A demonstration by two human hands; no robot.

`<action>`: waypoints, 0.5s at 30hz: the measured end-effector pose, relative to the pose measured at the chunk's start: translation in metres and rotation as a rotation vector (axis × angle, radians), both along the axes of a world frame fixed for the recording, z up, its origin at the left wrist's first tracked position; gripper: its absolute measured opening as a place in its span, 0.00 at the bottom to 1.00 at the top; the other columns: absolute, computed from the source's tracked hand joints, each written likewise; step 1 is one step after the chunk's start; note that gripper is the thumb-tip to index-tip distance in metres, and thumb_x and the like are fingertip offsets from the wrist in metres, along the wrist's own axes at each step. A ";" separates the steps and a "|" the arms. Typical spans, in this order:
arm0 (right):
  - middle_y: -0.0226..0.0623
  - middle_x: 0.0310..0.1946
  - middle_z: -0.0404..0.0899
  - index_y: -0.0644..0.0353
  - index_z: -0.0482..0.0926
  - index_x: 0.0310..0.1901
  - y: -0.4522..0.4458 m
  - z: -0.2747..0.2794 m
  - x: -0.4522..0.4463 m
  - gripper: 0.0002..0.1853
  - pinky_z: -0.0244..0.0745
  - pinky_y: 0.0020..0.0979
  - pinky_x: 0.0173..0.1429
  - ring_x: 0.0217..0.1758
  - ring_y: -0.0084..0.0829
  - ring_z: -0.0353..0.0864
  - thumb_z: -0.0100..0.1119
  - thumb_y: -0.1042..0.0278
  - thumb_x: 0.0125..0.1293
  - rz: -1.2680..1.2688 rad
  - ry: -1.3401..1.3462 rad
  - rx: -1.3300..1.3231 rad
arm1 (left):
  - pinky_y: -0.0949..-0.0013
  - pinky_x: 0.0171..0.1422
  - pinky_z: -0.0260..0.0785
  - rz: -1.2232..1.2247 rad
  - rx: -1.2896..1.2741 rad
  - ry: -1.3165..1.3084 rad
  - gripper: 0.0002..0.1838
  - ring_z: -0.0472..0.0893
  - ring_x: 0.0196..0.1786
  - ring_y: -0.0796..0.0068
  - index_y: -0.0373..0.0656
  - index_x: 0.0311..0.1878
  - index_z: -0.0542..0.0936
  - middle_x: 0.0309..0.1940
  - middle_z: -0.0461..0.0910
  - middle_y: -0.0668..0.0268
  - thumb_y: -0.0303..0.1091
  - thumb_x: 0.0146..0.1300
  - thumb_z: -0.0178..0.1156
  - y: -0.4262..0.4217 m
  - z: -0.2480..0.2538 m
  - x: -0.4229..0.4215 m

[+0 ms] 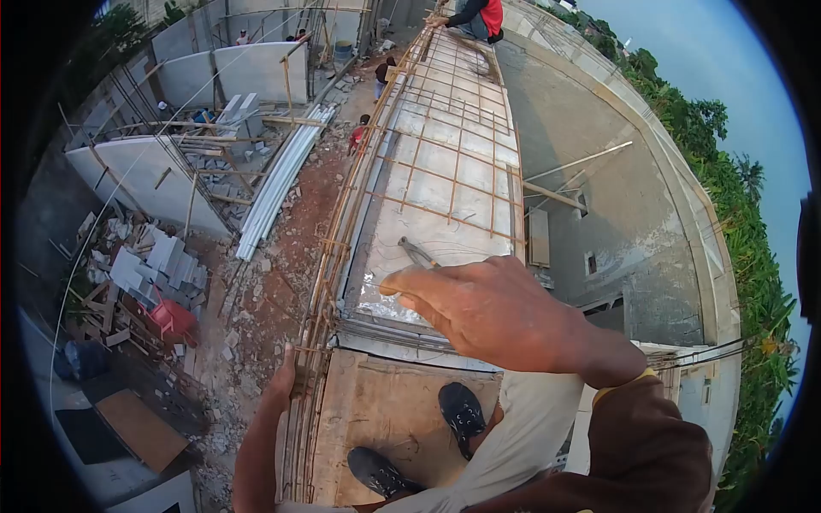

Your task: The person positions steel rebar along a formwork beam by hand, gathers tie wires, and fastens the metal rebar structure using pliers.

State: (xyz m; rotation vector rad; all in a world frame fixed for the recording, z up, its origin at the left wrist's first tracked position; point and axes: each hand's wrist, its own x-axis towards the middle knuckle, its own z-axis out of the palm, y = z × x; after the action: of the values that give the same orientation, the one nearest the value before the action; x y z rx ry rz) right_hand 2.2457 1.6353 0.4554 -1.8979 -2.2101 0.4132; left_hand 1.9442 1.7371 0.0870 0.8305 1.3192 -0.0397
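My right hand [487, 303] is closed in front of me above a pale panel, its index finger bent and pointing left. A pair of pincers [416, 252] sticks out beyond that hand, jaws to the upper left; its handles run behind my fingers. Thin wire [462, 224] curls over the panel near it. At the lower left, my left hand [284, 376] is against a long bundle of rebar [318, 363], seemingly wrapped around its outer side, with the fingers mostly hidden. A grid of rusty rebar [457, 162] lies over the panel ahead.
I stand on a plywood board [355, 410]. Left of the rebar is a drop to rubble, with white pipes [286, 184] and a red wheelbarrow [171, 321] below. Another person [479, 13] crouches at the far end. A concrete wall [590, 154] curves on the right.
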 end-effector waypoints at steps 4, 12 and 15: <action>0.45 0.27 0.81 0.59 0.73 0.49 0.001 -0.051 -0.019 0.13 0.72 0.48 0.34 0.30 0.48 0.81 0.49 0.75 0.63 0.142 0.103 -0.041 | 0.65 0.33 0.73 0.034 -0.066 -0.069 0.49 0.77 0.25 0.70 0.37 0.46 0.78 0.23 0.76 0.64 0.78 0.62 0.29 -0.008 0.000 -0.010; 0.47 0.35 0.82 0.57 0.71 0.55 0.013 -0.069 -0.043 0.19 0.75 0.44 0.36 0.36 0.46 0.83 0.49 0.75 0.61 0.364 0.026 -0.272 | 0.64 0.40 0.70 0.048 -0.036 -0.089 0.46 0.75 0.31 0.68 0.42 0.51 0.77 0.30 0.76 0.65 0.78 0.61 0.32 -0.013 -0.002 -0.021; 0.47 0.33 0.81 0.57 0.71 0.55 0.011 -0.068 -0.037 0.19 0.74 0.46 0.38 0.36 0.47 0.82 0.48 0.76 0.61 0.335 0.102 -0.367 | 0.64 0.41 0.69 0.043 -0.081 -0.118 0.47 0.75 0.32 0.68 0.41 0.48 0.78 0.28 0.75 0.66 0.79 0.60 0.31 -0.012 0.021 -0.015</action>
State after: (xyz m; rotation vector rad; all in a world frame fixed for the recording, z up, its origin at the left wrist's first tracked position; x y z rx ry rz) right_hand 2.2085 1.6462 0.3873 -1.6032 -2.5214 1.0088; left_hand 1.9289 1.7246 0.1083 0.7244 1.2158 -0.0102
